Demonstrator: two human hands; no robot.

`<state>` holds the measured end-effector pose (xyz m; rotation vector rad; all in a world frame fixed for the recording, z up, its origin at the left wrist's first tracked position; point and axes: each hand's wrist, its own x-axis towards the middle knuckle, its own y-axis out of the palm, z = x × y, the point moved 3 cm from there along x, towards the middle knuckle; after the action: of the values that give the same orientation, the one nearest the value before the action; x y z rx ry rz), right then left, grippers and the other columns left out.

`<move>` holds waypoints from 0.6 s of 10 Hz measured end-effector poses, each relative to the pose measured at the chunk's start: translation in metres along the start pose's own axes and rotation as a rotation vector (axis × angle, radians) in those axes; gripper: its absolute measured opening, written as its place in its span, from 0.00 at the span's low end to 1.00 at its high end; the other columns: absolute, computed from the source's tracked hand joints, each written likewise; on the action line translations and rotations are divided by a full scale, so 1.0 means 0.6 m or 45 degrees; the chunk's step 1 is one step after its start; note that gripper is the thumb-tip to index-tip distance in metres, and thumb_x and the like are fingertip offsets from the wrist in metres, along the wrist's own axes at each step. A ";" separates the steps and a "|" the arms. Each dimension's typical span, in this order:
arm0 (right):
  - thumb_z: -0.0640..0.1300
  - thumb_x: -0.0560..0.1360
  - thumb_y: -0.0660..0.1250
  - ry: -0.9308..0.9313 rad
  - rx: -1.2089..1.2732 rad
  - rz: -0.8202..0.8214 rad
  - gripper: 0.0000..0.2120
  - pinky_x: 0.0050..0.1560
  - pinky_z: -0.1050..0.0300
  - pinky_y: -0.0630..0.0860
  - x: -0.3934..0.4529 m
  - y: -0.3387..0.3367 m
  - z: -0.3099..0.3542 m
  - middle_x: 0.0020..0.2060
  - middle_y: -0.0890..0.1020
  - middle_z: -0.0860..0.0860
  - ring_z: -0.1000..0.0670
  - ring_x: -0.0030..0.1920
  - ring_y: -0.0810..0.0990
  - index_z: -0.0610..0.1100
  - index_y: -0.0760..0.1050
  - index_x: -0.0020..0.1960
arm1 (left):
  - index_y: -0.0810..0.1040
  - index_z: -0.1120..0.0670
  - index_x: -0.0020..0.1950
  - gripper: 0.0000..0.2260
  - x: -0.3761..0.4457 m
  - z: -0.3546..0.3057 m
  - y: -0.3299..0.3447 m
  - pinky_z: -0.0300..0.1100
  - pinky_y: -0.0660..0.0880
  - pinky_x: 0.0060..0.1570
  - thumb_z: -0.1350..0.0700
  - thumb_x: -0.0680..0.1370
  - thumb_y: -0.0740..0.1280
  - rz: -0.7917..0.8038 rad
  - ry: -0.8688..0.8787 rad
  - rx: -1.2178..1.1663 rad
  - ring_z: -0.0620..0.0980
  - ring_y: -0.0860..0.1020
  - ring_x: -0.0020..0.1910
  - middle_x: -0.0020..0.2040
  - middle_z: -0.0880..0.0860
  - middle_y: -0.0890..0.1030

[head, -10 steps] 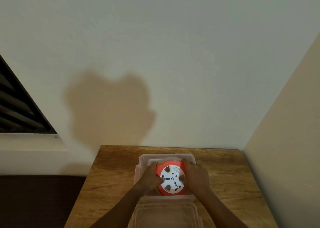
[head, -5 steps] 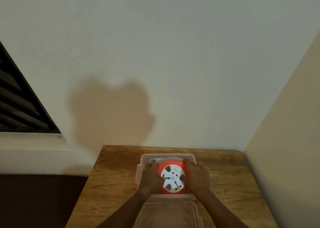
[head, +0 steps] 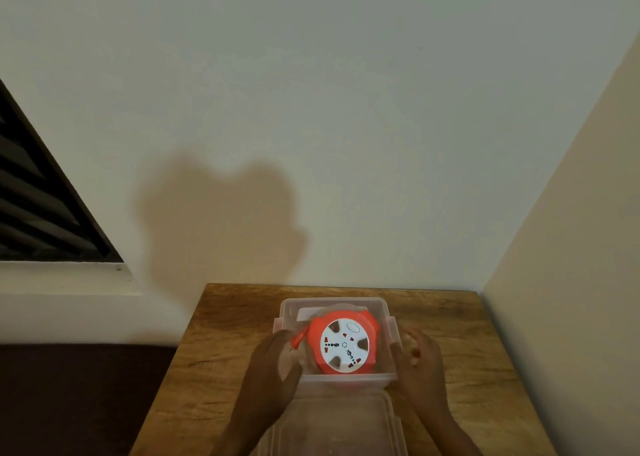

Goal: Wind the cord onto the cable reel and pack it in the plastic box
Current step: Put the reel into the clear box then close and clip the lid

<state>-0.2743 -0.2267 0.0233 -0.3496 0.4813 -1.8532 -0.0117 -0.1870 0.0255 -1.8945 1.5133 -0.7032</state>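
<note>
Both hands have come off the cable reel (head: 343,343) since half a second ago, when they pressed on its two sides; it now lies alone inside the plastic box (head: 389,320).

Nearest the camera, a clear lid (head: 332,421) lies flat on the worktop (head: 225,320), touching the near wall of the box. The left hand (head: 273,362) hangs over the near-left corner of the box, fingers loosely spread and holding nothing; it hides part of that wall. The right hand (head: 420,358) sits just outside the right wall, open and empty, fingers slightly curled; whether it touches the box cannot be told.

Within the box the reel rests face up, tilted a little, its orange body ringing a white socket face with dark and red markings. An orange plug (head: 297,340) with metal pins sticks out on the reel's left side, close to the left hand's fingertips. The wound cord itself cannot be made out.

Beyond the box the worktop ends at a pale wall (head: 346,109) carrying a soft shadow (head: 218,220). Left of the box, further back, a dark louvred window (head: 38,209) sits above a white ledge.
</note>
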 end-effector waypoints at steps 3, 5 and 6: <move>0.38 0.73 0.71 0.433 -0.240 0.646 0.21 0.53 0.58 0.76 -0.107 -0.027 -0.117 0.39 0.83 0.55 0.56 0.41 0.80 0.67 0.81 0.36 | 0.65 0.61 0.78 0.35 -0.105 0.136 0.033 0.45 0.69 0.69 0.52 0.75 0.75 0.376 -0.848 -0.122 0.56 0.75 0.69 0.72 0.59 0.75; 0.44 0.73 0.70 0.360 -0.394 0.796 0.09 0.45 0.72 0.73 -0.133 -0.041 -0.134 0.53 0.82 0.57 0.57 0.47 0.81 0.56 0.80 0.51 | 0.74 0.53 0.70 0.21 -0.126 0.116 0.028 0.41 0.72 0.62 0.46 0.80 0.69 0.492 -0.736 0.020 0.51 0.77 0.65 0.70 0.55 0.78; 0.39 0.71 0.71 0.308 -0.371 0.787 0.15 0.44 0.69 0.74 -0.138 -0.088 -0.125 0.51 0.83 0.60 0.62 0.42 0.81 0.60 0.84 0.38 | 0.77 0.46 0.61 0.12 -0.133 0.100 0.009 0.35 0.68 0.54 0.45 0.80 0.68 0.493 -0.730 0.000 0.46 0.78 0.60 0.65 0.49 0.81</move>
<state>-0.3259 -0.1215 -0.0166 -0.1415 0.9173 -1.2261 0.0118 -0.1020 -0.0215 -1.5476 1.4230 0.0218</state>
